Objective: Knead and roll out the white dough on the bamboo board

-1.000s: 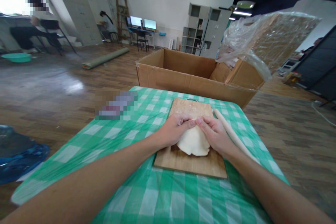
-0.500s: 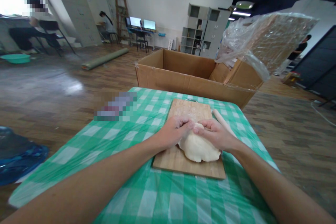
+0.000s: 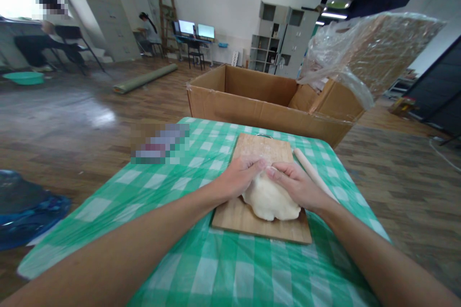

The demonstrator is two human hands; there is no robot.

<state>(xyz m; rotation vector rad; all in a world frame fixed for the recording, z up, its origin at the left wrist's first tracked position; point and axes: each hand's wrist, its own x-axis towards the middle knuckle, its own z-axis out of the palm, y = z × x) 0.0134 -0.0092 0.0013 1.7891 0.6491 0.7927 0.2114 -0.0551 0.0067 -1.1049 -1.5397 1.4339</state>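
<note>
Green-and-white checked cloth point(image 3: 201, 172) covers the table; clock directions here run from the middle of the cutting board point(image 3: 261, 231), with 12 pointing away from the person. The left hand point(image 3: 240, 177) grasps the dough point(image 3: 272, 201) at its far edge, thumb against curled fingers. Just beside it, the right hand point(image 3: 295, 183) pinches that same edge; some of its fingers are hidden. Between the hands, the dough bulges towards 5 o'clock over the near half of the board, its near rim ruffled.

Good handling probably means even thumb pressure, small overlapping pinches, and both hands kept close together, since pulling them apart could thin or tear the soft dough.

Just beside the board, from 1 to 3 o'clock, lies a rolling pin point(image 3: 312, 172), its near end hidden by the right forearm. Beyond the table, at 12 o'clock, stands an open cardboard box point(image 3: 248, 105). Farther off, near 10 and 11 o'clock, 2 people sit.
</note>
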